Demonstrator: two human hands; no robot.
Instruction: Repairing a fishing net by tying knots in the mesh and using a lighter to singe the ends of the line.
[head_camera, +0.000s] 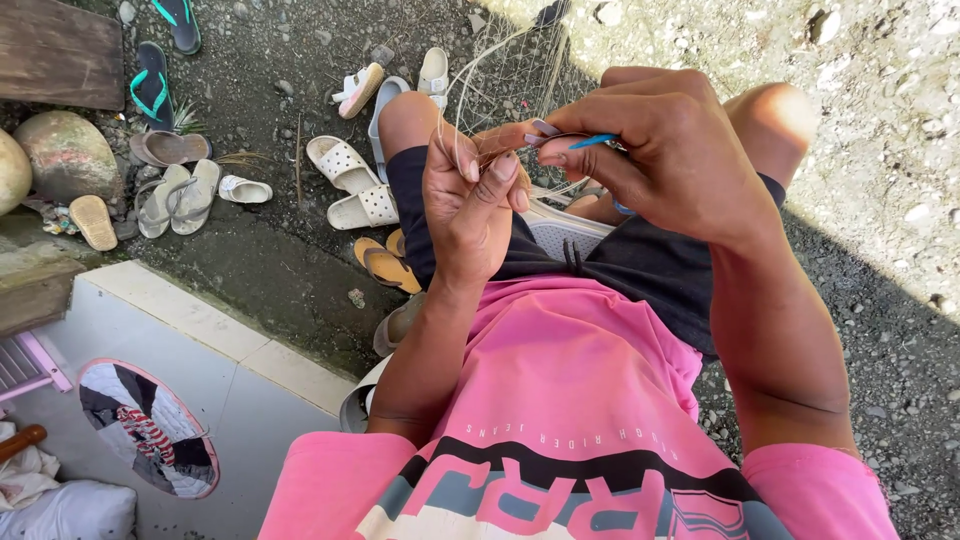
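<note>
The dark ground (880, 150) is rough packed earth strewn with pale pebbles, sunlit at the upper right and shaded elsewhere. At the lower left lies a smooth pale tiled step (215, 375) with a lighter border, bearing an oval patchwork mat (150, 430) edged in pink. The person's pink shirt (560, 400) is soft cotton with bold printed bands, worn above black shorts (640, 265) with a drawstring. A weathered wooden board (55, 55) sits in the top left corner, with a rounded grey stone (65, 150) just below it. Sandals are scattered over the dirt: a white perforated pair (355, 185), a tan pair (385, 265), grey flip-flops (180, 200) and dark ones with teal straps (155, 85).

A fine, nearly clear mesh net (520, 65) stretches away from the knees, its thin strands running up to the hands. The right hand (670, 150) is closed in a pinch on a slim blue plastic needle (592, 142), fingers curled around it. The left hand (470, 200) is closed too, thumb and fingertips pinching pale net strands just beside the needle's tip. The two hands meet, nearly touching, above the lap, with the needle between them over the knees.
</note>
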